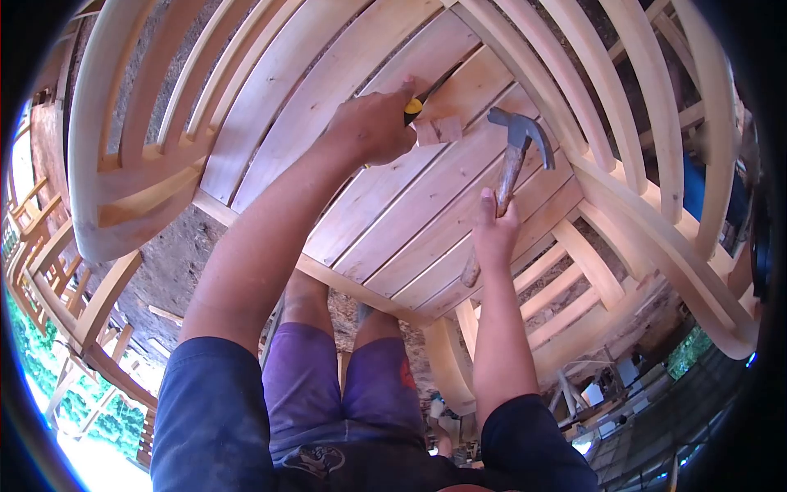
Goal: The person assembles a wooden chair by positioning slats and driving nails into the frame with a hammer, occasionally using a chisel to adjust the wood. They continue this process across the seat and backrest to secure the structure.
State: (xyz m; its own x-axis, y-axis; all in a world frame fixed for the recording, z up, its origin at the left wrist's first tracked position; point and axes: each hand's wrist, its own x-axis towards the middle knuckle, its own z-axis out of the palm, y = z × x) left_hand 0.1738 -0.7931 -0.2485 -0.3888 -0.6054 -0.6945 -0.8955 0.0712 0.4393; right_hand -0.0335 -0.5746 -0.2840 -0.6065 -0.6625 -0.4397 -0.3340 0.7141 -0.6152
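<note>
My left hand (373, 127) is closed around the yellow-and-black handle (413, 107) of a chisel-like tool, its index finger stretched forward. The tool's dark narrow blade (438, 84) points away along a gap between two seat slats. Just beside that fist, a small wood block (440, 131) lies on the slatted seat (402, 209). In my right hand (497, 228) is a claw hammer (507, 176), gripped around its worn wooden handle. Its dark metal head is up, over the right part of the seat, and the handle's lower end shows below the hand.
Curved wooden slats (635, 90) rise along the right side of the bench, with another slatted side (176, 90) at the left. Lower right are more rails (557, 295). Further wooden frames (61, 287) stand at the far left over bare ground (168, 254).
</note>
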